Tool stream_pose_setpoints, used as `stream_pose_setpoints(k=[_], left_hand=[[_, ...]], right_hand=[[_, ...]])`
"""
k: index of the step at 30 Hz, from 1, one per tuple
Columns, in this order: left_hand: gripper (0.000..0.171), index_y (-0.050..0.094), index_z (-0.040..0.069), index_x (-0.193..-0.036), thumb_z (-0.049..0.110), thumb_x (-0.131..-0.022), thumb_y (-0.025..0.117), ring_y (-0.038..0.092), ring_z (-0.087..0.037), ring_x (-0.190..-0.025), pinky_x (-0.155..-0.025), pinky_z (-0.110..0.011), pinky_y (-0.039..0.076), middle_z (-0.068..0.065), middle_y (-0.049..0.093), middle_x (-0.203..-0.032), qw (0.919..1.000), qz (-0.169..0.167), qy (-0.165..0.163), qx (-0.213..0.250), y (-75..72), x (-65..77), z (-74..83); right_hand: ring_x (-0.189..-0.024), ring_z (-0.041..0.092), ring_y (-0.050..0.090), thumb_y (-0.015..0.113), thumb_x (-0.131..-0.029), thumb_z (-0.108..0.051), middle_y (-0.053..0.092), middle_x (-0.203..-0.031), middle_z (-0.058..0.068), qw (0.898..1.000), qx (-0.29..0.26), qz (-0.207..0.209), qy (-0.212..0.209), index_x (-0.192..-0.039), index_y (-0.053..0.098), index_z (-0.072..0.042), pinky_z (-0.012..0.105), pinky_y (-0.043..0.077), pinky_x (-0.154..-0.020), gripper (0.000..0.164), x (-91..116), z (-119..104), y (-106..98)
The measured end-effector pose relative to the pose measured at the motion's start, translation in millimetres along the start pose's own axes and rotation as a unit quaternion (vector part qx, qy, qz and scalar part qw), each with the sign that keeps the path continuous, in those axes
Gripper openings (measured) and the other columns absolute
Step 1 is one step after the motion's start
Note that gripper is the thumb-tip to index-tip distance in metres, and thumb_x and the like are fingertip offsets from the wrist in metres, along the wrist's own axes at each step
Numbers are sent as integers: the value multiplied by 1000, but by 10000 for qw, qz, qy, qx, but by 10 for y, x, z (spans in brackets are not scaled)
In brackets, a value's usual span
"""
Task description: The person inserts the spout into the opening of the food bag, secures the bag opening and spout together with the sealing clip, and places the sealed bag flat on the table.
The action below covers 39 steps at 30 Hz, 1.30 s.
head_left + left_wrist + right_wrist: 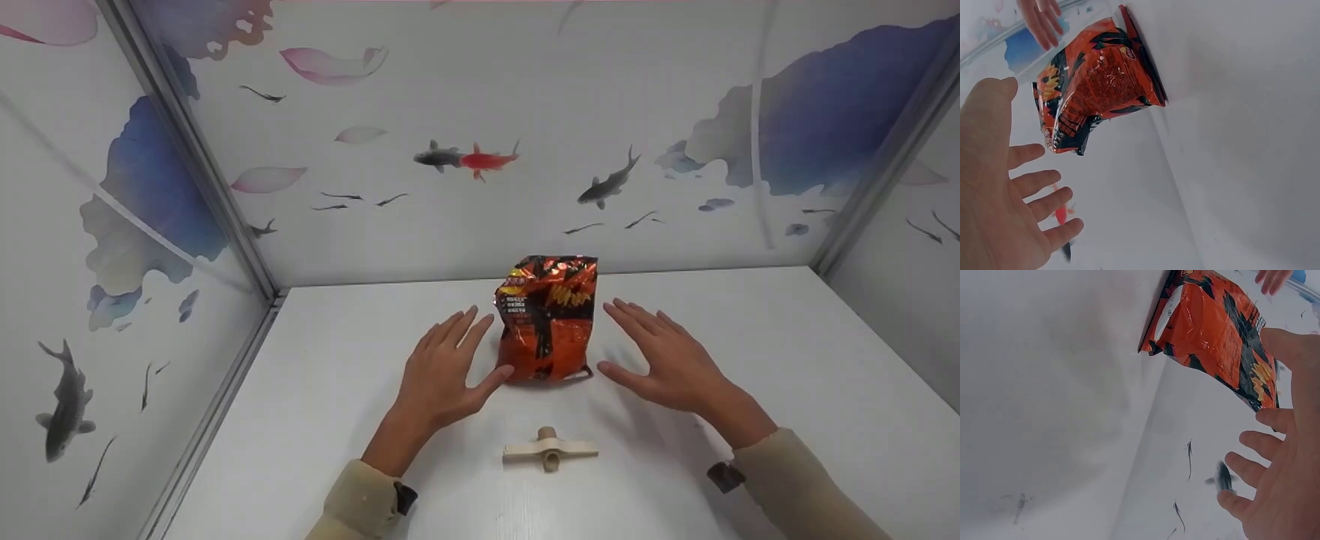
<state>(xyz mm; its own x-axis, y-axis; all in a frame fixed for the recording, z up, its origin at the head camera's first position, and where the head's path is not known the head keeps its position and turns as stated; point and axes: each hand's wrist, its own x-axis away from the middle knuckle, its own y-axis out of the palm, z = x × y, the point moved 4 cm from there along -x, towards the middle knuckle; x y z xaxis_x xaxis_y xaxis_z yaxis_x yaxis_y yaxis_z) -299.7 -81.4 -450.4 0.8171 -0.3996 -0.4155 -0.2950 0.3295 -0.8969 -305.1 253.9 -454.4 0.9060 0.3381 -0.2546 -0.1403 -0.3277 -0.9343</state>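
Observation:
A shiny orange and black snack bag (551, 330) stands upright on the white table, its top crumpled. My left hand (446, 375) is to its left, fingers spread and straight, with the thumb tip right at the bag's lower left edge in the head view. On the other side, my right hand (664, 360) faces the bag with straight fingers and holds nothing. The left wrist view shows the left palm (999, 197) turned toward the bag (1098, 79). Similarly, the right palm (1280, 478) appears beside the bag (1213, 332) in the right wrist view.
A beige cross-shaped piece (551, 450) with a short tube through its middle lies on the table (337, 405) in front of the bag, between the forearms. White panels (495, 217) painted with fish and petals enclose the table at the back and both sides.

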Motion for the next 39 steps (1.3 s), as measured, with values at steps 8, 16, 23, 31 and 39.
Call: stream_pose_setpoints(k=[8, 16, 23, 31, 39], left_hand=[[82, 42, 27, -167, 78, -103, 43, 47, -26, -157, -127, -52, 43, -3, 44, -173, 9996, -180, 214, -53, 25, 73, 79], [77, 46, 28, -164, 75, -104, 47, 51, -25, -154, -124, -52, 47, -1, 45, -172, 9982, -347, 419, 270, 80, 128, 126], [78, 45, 28, -166, 77, -105, 44, 47, -23, -157, -123, -51, 48, 1, 42, -174, 9950, -705, 527, 473, 148, 184, 175], [78, 44, 29, -166, 78, -104, 42, 45, -23, -158, -122, -53, 49, 3, 39, -176, 9898, -1069, 644, 692, 213, 238, 255], [66, 48, 28, -164, 65, -109, 47, 49, -22, -156, -120, -51, 51, 1, 42, -174, 9863, -1127, 855, 844, 213, 253, 272]], right_hand=[[-158, 38, 44, 62, -100, -72, 39, -176, 7, 9999, -83, -18, -69, -172, 32, -28, 67, 35, -127, 89, 62, -57, 58], [-151, 39, 53, 62, -99, -74, 44, -173, 6, 9999, -120, -22, -93, -171, 35, -30, 69, 49, -114, 88, 107, -94, 107], [-148, 39, 56, 62, -98, -74, 48, -170, 6, 9997, -220, -119, -83, -170, 36, -32, 70, 52, -111, 87, 136, -128, 174], [-146, 36, 59, 66, -98, -71, 54, -165, 4, 9995, -241, -37, -198, -167, 41, -33, 68, 55, -108, 83, 206, -160, 279], [-142, 32, 63, 69, -97, -70, 59, -161, 2, 9989, -328, 31, -321, -165, 45, -35, 64, 59, -104, 80, 266, -226, 302]])
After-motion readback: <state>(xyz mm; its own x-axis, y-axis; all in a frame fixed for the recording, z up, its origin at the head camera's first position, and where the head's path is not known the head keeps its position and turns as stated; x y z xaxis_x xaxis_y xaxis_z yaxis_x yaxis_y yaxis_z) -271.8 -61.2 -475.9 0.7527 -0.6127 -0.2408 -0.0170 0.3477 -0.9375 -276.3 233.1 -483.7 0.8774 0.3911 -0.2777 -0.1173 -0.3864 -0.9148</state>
